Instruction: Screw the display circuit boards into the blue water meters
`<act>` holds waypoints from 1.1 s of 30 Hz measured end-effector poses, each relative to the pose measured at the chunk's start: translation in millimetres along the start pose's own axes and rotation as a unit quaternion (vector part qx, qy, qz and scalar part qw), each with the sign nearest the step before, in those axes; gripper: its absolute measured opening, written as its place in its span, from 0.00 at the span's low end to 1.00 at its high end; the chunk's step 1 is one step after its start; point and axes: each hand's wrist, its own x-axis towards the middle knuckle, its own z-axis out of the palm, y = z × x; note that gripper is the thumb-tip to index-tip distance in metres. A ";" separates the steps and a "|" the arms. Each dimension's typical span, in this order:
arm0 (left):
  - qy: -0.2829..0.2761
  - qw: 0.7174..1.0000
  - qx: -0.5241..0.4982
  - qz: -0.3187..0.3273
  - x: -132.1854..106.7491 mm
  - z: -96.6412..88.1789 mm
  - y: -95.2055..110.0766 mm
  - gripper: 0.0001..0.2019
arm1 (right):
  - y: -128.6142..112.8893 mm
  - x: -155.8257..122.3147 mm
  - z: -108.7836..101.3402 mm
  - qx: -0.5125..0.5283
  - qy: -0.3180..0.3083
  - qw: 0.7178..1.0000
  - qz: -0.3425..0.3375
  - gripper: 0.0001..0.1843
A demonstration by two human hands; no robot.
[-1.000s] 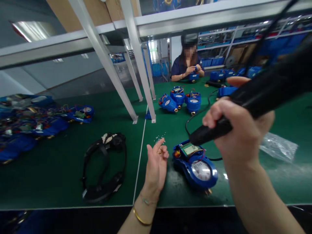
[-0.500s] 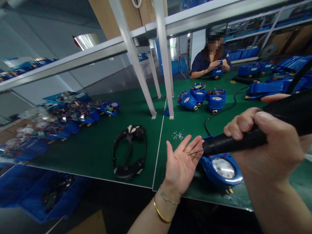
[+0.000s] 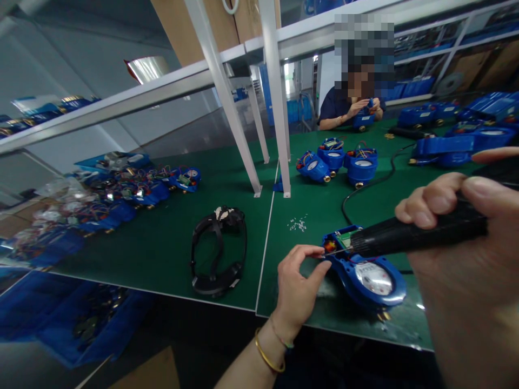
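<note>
A black electric screwdriver [image 3: 421, 232] is gripped in my right hand [image 3: 466, 237], its thin bit pointing left. Thumb and forefinger of my left hand [image 3: 298, 281] come together at the tip of that bit; whatever is pinched there is too small to make out. Just under the bit lies a blue water meter [image 3: 365, 278] with a round glass dial. Its upper compartment is uncovered, showing a green circuit board [image 3: 345, 239] and an orange-red part. A scatter of tiny silvery screws [image 3: 299, 223] rests on the green tabletop beyond my left hand.
Left of the table seam lies a black head strap [image 3: 219, 254]. Several blue meters [image 3: 360, 165] stand farther back, and a heap of wired meters [image 3: 121, 200] fills the left. White shelf posts [image 3: 275, 97] rise mid-table. Opposite, a co-worker [image 3: 344, 105] handles a meter.
My left hand has turned from palm-up and spread to fingers drawn together at the bit tip. The screwdriver has shifted right and slightly down, uncovering more of the meter's compartment.
</note>
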 end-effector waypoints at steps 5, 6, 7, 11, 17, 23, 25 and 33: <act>0.024 0.998 0.037 0.054 2.4 -0.7 1.3 0.04 | 0.8 0.1 -0.3 0.018 0.005 1.000 0.015 0.07; 0.023 0.998 0.029 0.049 2.6 -0.4 1.4 0.04 | 0.9 0.3 -0.2 0.023 0.005 1.000 0.019 0.07; 0.022 0.998 0.022 0.046 2.6 -0.1 1.3 0.04 | 1.0 0.5 -0.2 0.025 0.004 0.999 0.022 0.07; 0.000 0.999 0.020 0.051 1.8 -0.7 1.5 0.05 | 1.9 2.0 -0.7 0.022 0.002 1.000 0.015 0.09; -0.059 0.995 0.077 0.035 1.7 -7.1 -0.9 0.29 | 2.5 11.9 -7.5 0.007 0.011 1.000 0.010 0.10; -0.084 0.993 0.081 -0.018 17.0 10.7 -19.0 0.35 | 7.4 36.0 -8.7 -0.018 -0.015 0.995 -0.101 0.11; -0.069 0.995 0.076 0.008 23.1 22.1 -23.6 0.31 | 12.8 39.9 -8.3 -0.057 -0.031 0.992 -0.106 0.12; -0.048 0.998 0.029 0.011 35.9 37.1 -33.5 0.20 | 32.8 35.9 -5.6 -0.131 -0.086 0.987 -0.045 0.15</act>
